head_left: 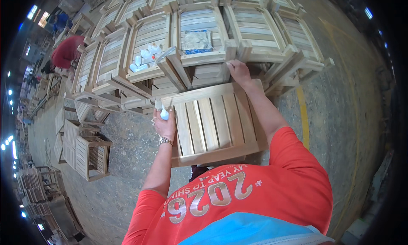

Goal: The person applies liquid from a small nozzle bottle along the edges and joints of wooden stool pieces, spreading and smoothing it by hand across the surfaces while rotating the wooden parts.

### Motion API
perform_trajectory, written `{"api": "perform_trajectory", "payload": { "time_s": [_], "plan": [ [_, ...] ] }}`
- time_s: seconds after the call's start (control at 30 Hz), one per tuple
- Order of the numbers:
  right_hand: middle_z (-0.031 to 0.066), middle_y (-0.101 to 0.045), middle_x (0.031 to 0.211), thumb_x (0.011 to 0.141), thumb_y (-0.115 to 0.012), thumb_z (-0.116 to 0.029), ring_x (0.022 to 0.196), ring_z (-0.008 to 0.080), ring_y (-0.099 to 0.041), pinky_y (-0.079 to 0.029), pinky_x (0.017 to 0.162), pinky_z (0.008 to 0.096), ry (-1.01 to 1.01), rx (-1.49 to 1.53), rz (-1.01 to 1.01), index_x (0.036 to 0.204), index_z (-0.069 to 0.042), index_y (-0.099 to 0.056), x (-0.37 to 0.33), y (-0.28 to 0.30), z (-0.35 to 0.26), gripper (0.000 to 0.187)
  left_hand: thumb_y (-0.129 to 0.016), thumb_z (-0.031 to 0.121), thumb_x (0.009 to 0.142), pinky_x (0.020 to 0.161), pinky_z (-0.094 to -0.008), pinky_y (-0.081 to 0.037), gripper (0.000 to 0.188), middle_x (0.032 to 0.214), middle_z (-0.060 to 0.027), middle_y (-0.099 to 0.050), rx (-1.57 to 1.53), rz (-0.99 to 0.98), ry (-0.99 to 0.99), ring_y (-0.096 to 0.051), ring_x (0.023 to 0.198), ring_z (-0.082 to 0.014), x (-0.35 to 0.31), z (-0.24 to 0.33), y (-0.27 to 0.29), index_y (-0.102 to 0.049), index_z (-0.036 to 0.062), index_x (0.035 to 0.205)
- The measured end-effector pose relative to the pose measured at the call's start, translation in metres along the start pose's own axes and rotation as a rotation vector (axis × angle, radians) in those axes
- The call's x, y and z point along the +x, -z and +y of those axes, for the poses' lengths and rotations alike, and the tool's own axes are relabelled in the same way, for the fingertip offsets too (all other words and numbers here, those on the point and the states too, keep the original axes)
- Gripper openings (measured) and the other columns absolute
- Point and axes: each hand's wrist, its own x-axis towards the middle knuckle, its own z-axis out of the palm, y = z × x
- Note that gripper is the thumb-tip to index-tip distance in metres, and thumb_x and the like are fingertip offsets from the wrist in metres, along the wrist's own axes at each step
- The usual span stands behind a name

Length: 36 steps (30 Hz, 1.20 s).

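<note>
A pale slatted wooden panel [205, 122] with a thick wooden border lies in front of my body. My left hand [165, 126] is at its far left corner, closed around a small white plastic bottle [164, 114]. A watch circles that wrist. Just beyond the panel's far right part, my right hand [240, 72] has its fingers curled beside a wooden leg [230, 49] of the frames behind. Whatever those fingers grip, if anything, is too small or hidden to tell.
Rows of slatted wooden frames [250, 24] stand ahead. On them rest white crumpled wrappings [148, 53] and a blue-edged packet [196, 41] with pale material. Small slatted pieces [91, 155] stand on the floor at left. A person in red [68, 51] bends at far left.
</note>
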Motion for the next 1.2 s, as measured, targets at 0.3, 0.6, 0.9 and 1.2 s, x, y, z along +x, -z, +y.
{"api": "perform_trajectory", "payload": {
  "time_s": [0.3,0.6,0.9,1.2],
  "plan": [
    [0.0142,-0.072,0.099,0.082,-0.067,-0.023,0.095,0.0332,-0.069,-0.054,0.082,0.0432,-0.194,-0.235,-0.264,0.095,-0.013,-0.076,0.15,-0.119,-0.05,0.019,-0.074,0.037,0.079,0.098,-0.0504,-0.044,0.043,0.131,-0.0353,-0.052,0.042,-0.027,-0.085,-0.052,0.121,-0.047,0.006,-0.002,0.0,-0.065,-0.0014,0.098],
    [0.0128,-0.072,0.111,0.089,-0.058,-0.019,0.104,0.0257,-0.07,-0.053,0.084,0.0373,-0.378,-0.601,-0.428,0.102,-0.01,-0.075,0.181,-0.174,-0.048,0.023,-0.073,0.038,0.079,0.098,-0.0536,-0.041,0.04,0.138,-0.0312,-0.047,0.065,-0.117,-0.025,-0.048,0.126,-0.0437,0.016,-0.001,0.004,-0.065,0.0024,0.096],
    [0.0133,-0.071,0.094,0.084,-0.065,-0.029,0.086,0.0313,-0.068,-0.052,0.079,0.0433,0.019,-0.244,-0.182,0.085,-0.011,-0.075,0.121,-0.078,-0.06,0.02,-0.072,0.038,0.081,0.103,-0.0498,-0.041,0.043,0.136,-0.0327,-0.048,0.02,-0.124,-0.037,-0.05,0.124,-0.0459,0.01,-0.001,0.008,-0.065,0.0001,0.099],
    [0.0094,-0.06,0.077,0.083,-0.071,-0.025,0.072,0.0248,-0.061,-0.049,0.068,0.0357,-0.261,0.035,-0.108,0.083,-0.005,-0.07,-0.075,0.11,0.016,0.02,-0.07,0.045,0.082,0.104,-0.0453,-0.041,0.058,0.136,-0.0281,-0.05,0.047,-0.119,-0.034,-0.052,0.122,-0.0426,0.016,-0.007,-0.012,-0.064,-0.0041,0.112]
  ]
}}
